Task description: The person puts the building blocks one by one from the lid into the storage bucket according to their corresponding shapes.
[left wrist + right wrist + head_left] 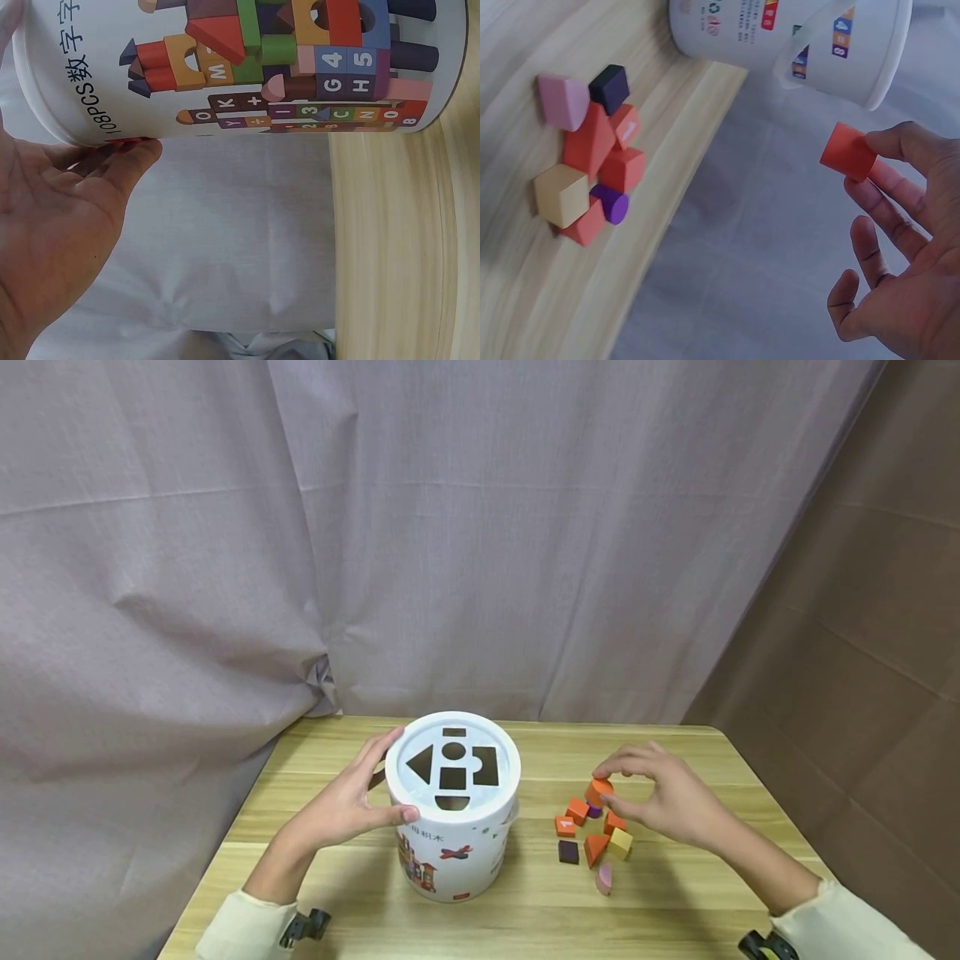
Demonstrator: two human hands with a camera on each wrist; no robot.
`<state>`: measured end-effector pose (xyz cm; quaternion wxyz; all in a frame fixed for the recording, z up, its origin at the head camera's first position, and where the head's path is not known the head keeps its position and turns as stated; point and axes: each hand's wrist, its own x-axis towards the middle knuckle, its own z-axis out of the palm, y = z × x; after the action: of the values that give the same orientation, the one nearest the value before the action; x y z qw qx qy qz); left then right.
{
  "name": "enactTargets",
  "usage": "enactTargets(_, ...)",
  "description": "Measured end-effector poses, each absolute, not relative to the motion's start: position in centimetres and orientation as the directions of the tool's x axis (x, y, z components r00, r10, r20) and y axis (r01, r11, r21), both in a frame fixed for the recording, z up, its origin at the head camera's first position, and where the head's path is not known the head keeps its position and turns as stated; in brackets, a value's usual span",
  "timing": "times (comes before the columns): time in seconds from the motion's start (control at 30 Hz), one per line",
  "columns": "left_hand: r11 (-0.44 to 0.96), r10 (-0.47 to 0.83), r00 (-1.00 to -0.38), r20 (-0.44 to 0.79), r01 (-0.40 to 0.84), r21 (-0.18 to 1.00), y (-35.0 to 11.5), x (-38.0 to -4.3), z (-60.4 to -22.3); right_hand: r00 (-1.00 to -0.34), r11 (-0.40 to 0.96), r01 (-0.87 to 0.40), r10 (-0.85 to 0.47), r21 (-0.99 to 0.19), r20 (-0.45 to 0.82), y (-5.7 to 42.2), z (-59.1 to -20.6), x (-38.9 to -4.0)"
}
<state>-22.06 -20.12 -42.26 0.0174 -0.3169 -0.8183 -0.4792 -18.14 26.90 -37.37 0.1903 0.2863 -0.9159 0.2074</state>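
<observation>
Well, the person's right grip [667, 795] pinches a round orange block [598, 793] between the thumb and the fingertips. The round orange block sits at the ends of the fingers, away from the palm, up in the air above the worktop [525, 935]. It is on the right side of a big white bucket [480, 864] and does not touch it. The left grip [341, 806] holds the bucket by its top edge, with the thumb on the near side. The lid [480, 731] has 6 holes. Near the right grip, 8 more blocks [596, 850] lie close together on the worktop: 4 orange, 1 yellow, 1 black, 1 pink and 1 purple.
</observation>
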Motion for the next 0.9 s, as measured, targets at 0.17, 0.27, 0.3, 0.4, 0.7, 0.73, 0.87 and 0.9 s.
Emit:
enactTargets(0.17, 0.328, 0.505, -0.795, 0.336, 0.536, 0.778, -20.1, -22.1, -42.2, -0.767, 0.748, -0.603, -0.447, -0.279, 0.459, 26.2, -36.6, -18.2)
enactTargets(0.27, 0.324, 0.505, -0.795, 0.335, 0.534, 0.781, -20.1, -22.1, -42.1, -0.763, 0.744, -0.608, -0.451, -0.278, 0.462, 25.7, -36.2, -18.3)
enactTargets(0.3, 0.324, 0.505, -0.795, 0.335, 0.535, 0.780, -20.1, -22.1, -42.1, -0.762, 0.740, -0.611, -0.453, -0.281, 0.463, 25.6, -36.0, -18.4)
enactTargets(0.4, 0.323, 0.506, -0.795, 0.335, 0.535, 0.780, -20.1, -22.1, -42.2, -0.757, 0.732, -0.618, -0.457, -0.286, 0.466, 25.1, -35.7, -18.4)
enactTargets(0.7, 0.331, 0.507, -0.796, 0.332, 0.535, 0.777, -20.1, -22.1, -42.4, -0.734, 0.690, -0.653, -0.476, -0.313, 0.483, 23.5, -34.5, -18.9)
enactTargets(0.73, 0.331, 0.507, -0.796, 0.332, 0.535, 0.777, -20.1, -22.1, -42.4, -0.736, 0.689, -0.652, -0.478, -0.315, 0.479, 23.3, -34.4, -18.9)
enactTargets(0.87, 0.328, 0.506, -0.795, 0.334, 0.535, 0.779, -20.1, -22.1, -42.3, -0.746, 0.687, -0.648, -0.481, -0.330, 0.461, 22.6, -34.1, -19.2)
enactTargets(0.9, 0.327, 0.505, -0.796, 0.333, 0.534, 0.780, -20.1, -22.1, -42.3, -0.746, 0.685, -0.648, -0.483, -0.333, 0.459, 22.5, -34.1, -19.3)
